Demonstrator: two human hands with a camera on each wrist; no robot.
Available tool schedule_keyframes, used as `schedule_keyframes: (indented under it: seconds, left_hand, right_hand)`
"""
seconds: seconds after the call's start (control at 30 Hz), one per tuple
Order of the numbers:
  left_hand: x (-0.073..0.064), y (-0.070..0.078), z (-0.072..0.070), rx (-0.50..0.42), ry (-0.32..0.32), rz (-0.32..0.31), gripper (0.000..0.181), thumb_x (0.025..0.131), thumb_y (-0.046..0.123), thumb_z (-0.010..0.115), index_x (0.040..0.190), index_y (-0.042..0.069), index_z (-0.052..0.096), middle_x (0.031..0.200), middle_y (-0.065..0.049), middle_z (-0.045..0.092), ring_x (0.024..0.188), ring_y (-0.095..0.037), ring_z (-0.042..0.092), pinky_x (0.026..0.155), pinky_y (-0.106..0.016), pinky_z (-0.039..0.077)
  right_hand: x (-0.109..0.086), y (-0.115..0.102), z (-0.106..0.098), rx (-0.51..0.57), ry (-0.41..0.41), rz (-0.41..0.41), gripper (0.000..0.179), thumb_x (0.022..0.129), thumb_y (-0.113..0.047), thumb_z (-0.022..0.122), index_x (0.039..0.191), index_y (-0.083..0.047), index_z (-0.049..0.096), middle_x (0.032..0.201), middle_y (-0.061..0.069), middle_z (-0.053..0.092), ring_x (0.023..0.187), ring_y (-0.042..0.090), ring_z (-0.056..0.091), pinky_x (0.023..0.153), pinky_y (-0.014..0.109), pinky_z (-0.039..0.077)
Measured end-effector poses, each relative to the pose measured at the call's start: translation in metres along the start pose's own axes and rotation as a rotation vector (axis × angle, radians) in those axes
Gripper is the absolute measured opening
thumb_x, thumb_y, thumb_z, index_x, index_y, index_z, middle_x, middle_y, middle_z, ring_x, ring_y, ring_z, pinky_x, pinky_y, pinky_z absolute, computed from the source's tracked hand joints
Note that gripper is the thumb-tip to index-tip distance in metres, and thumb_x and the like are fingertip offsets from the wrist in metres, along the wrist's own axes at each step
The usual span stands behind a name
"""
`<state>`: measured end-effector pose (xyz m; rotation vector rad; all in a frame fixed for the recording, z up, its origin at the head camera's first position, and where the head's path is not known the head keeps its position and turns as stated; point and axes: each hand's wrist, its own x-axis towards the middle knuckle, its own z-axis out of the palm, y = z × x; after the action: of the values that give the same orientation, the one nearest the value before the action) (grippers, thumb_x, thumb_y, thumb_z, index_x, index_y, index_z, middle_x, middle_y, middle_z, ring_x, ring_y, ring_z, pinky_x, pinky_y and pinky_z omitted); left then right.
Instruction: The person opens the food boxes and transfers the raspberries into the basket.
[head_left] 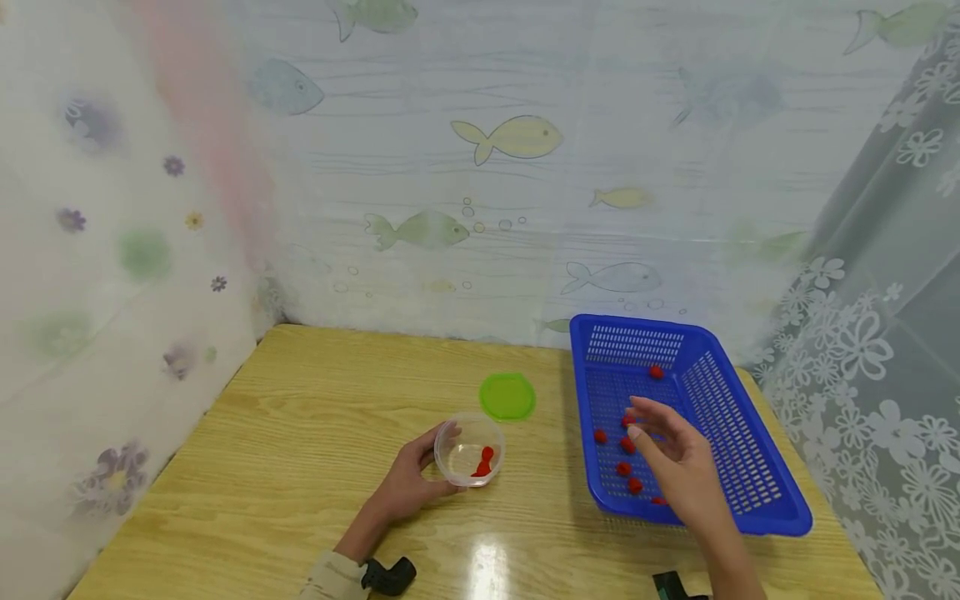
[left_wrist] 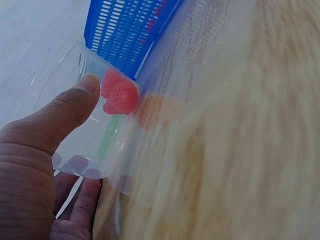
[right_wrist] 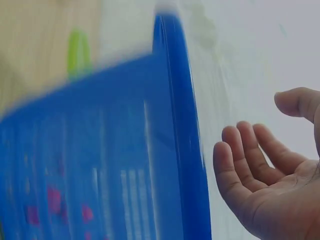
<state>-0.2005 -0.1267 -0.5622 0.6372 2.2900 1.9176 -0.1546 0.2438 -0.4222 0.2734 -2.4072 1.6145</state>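
Observation:
My left hand grips a clear plastic tub around its side, thumb at the near side and fingers behind it. Inside it lie a few red raspberries, bunched at one side in the left wrist view. Over the blue basket is my right hand, its thumb and loosely bent fingers apart with nothing between them. Several more raspberries lie scattered on the basket floor below and beside the fingers. The right wrist view shows the same empty right hand above the basket rim.
A flat green lid lies on the wooden table just behind the tub. The basket stands at the table's right side. A fish-patterned curtain hangs behind the table, with more curtain at left and right.

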Motion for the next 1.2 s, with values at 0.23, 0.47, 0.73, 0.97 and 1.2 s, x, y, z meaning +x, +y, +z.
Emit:
schedule_keyframes:
  seconds: [0.23,0.47,0.73,0.97,1.2]
  left_hand:
    - [-0.001,-0.001,0.0,0.007,0.004,-0.003,0.094,0.079,0.011,0.089,0.158,0.014,0.037,0.153,-0.014,0.049,0.14,-0.032,0.049,0.107,-0.018,0.044]
    - [0.0,0.0,0.0,0.003,0.006,0.005,0.095,0.078,0.008,0.089,0.158,0.012,0.038,0.152,-0.016,0.05,0.14,-0.033,0.049,0.107,-0.018,0.044]
    - [0.0,-0.001,0.0,0.008,0.003,0.017,0.093,0.079,0.01,0.088,0.158,0.012,0.038,0.152,-0.016,0.05,0.139,-0.033,0.05,0.105,-0.017,0.044]
    - [-0.001,0.0,0.001,0.009,-0.001,0.023,0.092,0.08,0.011,0.088,0.158,0.012,0.039,0.152,-0.017,0.05,0.139,-0.034,0.05,0.105,-0.018,0.045]
    - [-0.001,0.003,0.0,-0.003,-0.008,0.008,0.093,0.08,0.011,0.088,0.158,0.012,0.038,0.153,-0.018,0.048,0.14,-0.035,0.049,0.104,-0.019,0.045]
  right_hand:
    - [0.006,-0.014,0.056,0.067,-0.169,-0.054,0.031,0.102,-0.01,0.063,0.133,-0.005,0.063,0.127,0.01,0.065,0.111,0.012,0.062,0.09,0.023,0.055]
    - [0.016,-0.019,0.103,0.095,-0.274,-0.051,0.027,0.098,-0.01,0.067,0.125,-0.01,0.068,0.131,0.01,0.062,0.118,0.026,0.056,0.1,0.036,0.053]
    - [0.03,-0.007,0.141,-0.012,-0.29,-0.039,0.023,0.094,-0.007,0.069,0.116,-0.01,0.074,0.139,0.012,0.059,0.131,0.035,0.051,0.103,0.058,0.048]
    - [0.035,0.008,0.16,-0.125,-0.379,0.026,0.028,0.091,-0.009,0.068,0.117,0.002,0.071,0.145,0.028,0.048,0.136,0.047,0.043,0.106,0.062,0.043]
    - [0.037,0.011,0.171,-0.367,-0.494,0.029,0.035,0.093,-0.011,0.07,0.121,0.009,0.068,0.122,0.022,0.064,0.097,0.025,0.059,0.084,0.043,0.053]
